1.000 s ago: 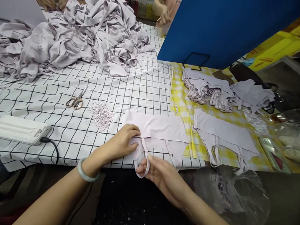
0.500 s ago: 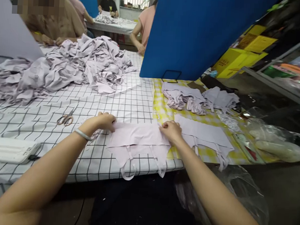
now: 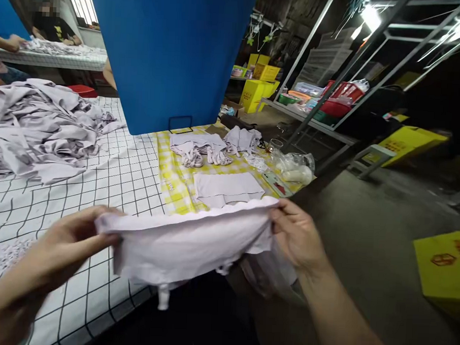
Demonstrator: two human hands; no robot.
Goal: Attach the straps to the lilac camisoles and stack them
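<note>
A pale lilac camisole (image 3: 192, 242) hangs stretched between my two hands, raised above the table's front edge. My left hand (image 3: 74, 237) pinches its upper left corner between thumb and fingers. At the other end, my right hand (image 3: 294, 231) grips the upper right corner. The straps dangle below, slightly blurred. Just beyond it, another camisole (image 3: 229, 186) lies flat on the yellow checked cloth (image 3: 176, 190). Farther back sits a stack of folded camisoles (image 3: 201, 143), with more of the same fabric (image 3: 242, 137) beside it.
A large heap of lilac garments (image 3: 45, 129) covers the left of the white grid-patterned tablecloth (image 3: 134, 173). A blue divider panel (image 3: 170, 58) stands at the back. Clear plastic bags (image 3: 294, 167) lie at the table's right end. A co-worker (image 3: 51, 25) sits at a far table.
Both my hands have lifted the camisole off the table by its top corners. My view has swung right, bringing shelves and yellow boxes into sight.
</note>
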